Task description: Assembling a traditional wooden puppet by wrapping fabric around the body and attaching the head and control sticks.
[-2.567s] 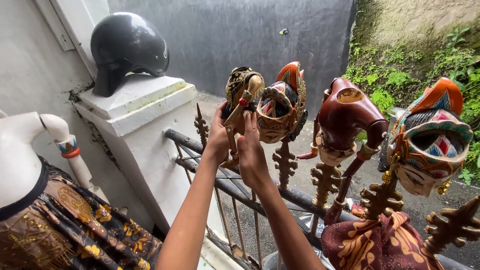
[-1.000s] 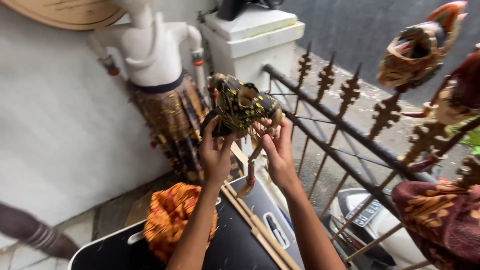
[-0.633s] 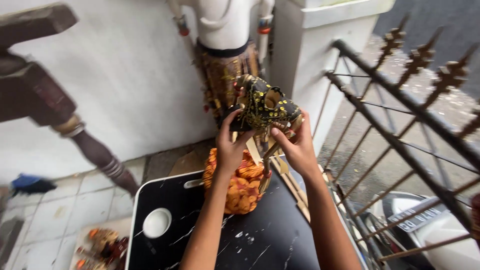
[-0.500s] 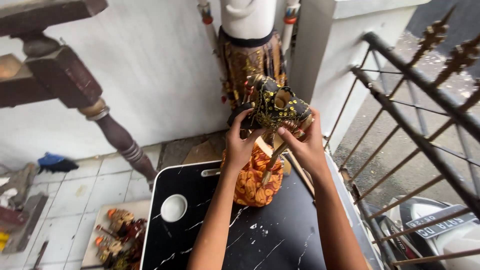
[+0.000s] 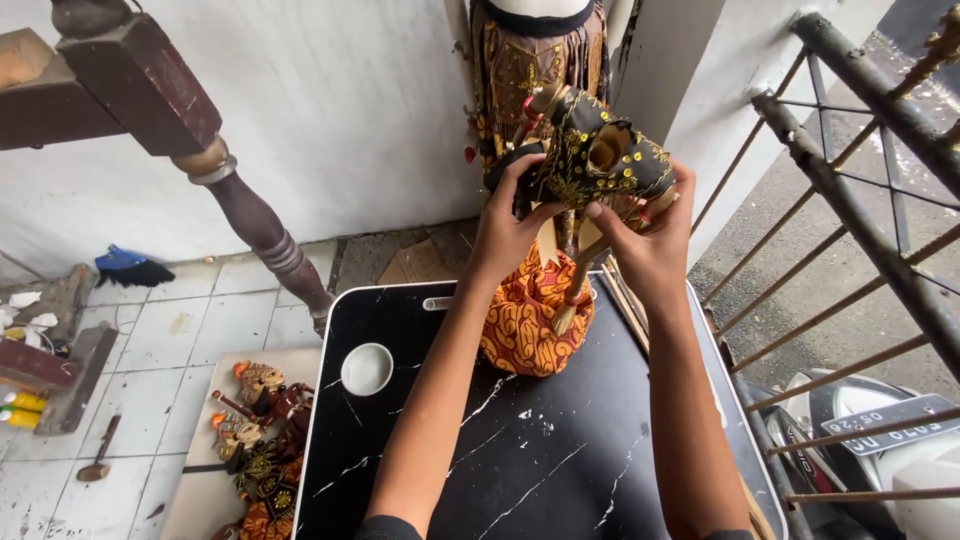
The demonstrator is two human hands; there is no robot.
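Grip: left hand (image 5: 507,225) and right hand (image 5: 650,235) both clasp the black, gold-dotted puppet head (image 5: 597,158) on its wooden stick.
Below grip: orange batik cloth bundle (image 5: 525,325) on black marble-pattern table (image 5: 560,460).
Progress: head in hand, not set down.

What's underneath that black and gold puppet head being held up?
Below the puppet head, held by the left hand and right hand, hangs its wooden stick. Under that sits a bundle of orange patterned cloth on the black marble-look table. What the cloth covers cannot be seen.
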